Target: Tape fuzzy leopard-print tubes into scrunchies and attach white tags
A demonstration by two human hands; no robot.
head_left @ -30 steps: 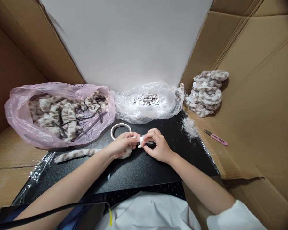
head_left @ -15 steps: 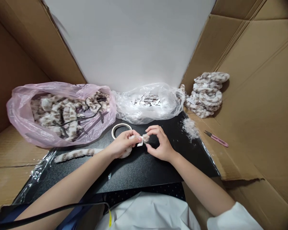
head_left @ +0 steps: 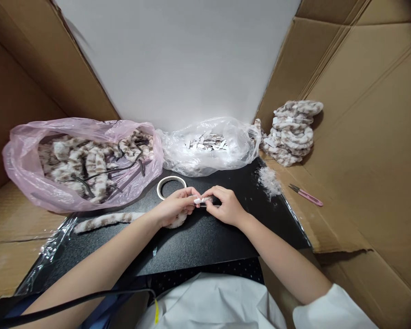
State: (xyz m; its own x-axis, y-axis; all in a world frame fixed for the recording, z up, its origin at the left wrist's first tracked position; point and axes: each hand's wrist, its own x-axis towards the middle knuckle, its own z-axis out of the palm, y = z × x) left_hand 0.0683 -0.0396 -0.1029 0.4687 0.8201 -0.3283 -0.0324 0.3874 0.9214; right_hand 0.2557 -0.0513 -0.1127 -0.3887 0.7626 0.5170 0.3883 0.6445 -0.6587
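Note:
My left hand (head_left: 174, 208) is closed on a furry, brown-and-white striped tail-like strip (head_left: 106, 221), which lies across the black table and curls beneath that hand. A small white piece (head_left: 198, 200), a label or a bit of tape, sits at the fingertips on the strip's end. Facing it, my right hand (head_left: 228, 206) is closed in a pinch at the same end, thumb and forefinger beside the white piece. The fingers partly hide what they grip. A roll of cream tape (head_left: 159, 186) lies flat just behind my left hand.
A pink plastic bag (head_left: 23, 183) of furry strips and dark cords stands at the left. Behind the hands lies a clear bag (head_left: 178, 162) of white slips. At the right are stacked furry strips (head_left: 291, 135), fluff (head_left: 269, 181) and pink thread snips (head_left: 310, 198). Cardboard walls (head_left: 356, 137) flank the table.
My right hand has moved left and its fingers, spread before, have closed on the strip's end beside the white piece. My left hand keeps its hold. The view has shifted slightly.

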